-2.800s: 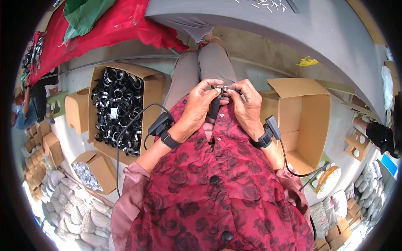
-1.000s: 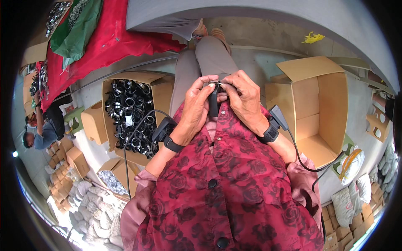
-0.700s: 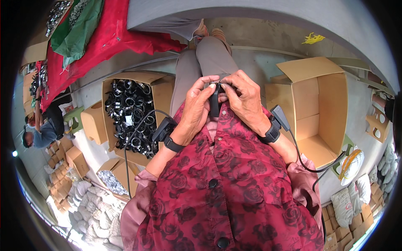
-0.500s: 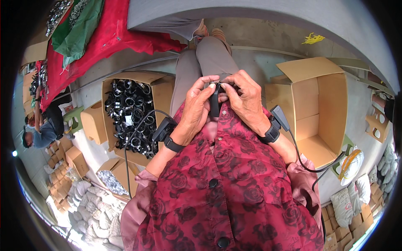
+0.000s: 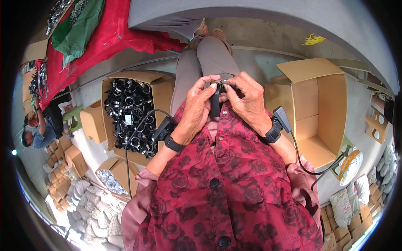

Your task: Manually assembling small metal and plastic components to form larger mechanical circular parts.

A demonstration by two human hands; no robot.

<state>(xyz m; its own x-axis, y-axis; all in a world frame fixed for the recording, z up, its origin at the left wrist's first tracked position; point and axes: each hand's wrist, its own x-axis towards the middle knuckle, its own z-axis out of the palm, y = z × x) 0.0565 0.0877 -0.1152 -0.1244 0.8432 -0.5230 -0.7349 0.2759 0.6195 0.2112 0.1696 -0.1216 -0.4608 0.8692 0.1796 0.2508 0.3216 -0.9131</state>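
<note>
A black strip with small shiny metal at its top end (image 5: 215,103) hangs in front of my lap. My left hand (image 5: 196,100) is closed on it, with the thumb near the top end. My right hand (image 5: 247,100) pinches at the same top end from the other side, its fingertips close to the left thumb. What exactly sits between the right fingertips is too small to make out. To the left, an open cardboard box (image 5: 162,93) holds a heap of black and silver ring-shaped clamps (image 5: 130,113).
On the right stands an open cardboard box (image 5: 307,100). A red cloth (image 5: 113,37) and a green sheet (image 5: 79,33) lie at upper left. A grey surface (image 5: 251,12) curves along the top. Another person (image 5: 46,129) is at far left. Cables run from both wrists.
My right hand has shifted slightly to the right, and its fingertips have drawn a little away from the left thumb. The left hand keeps its hold on the strip.
</note>
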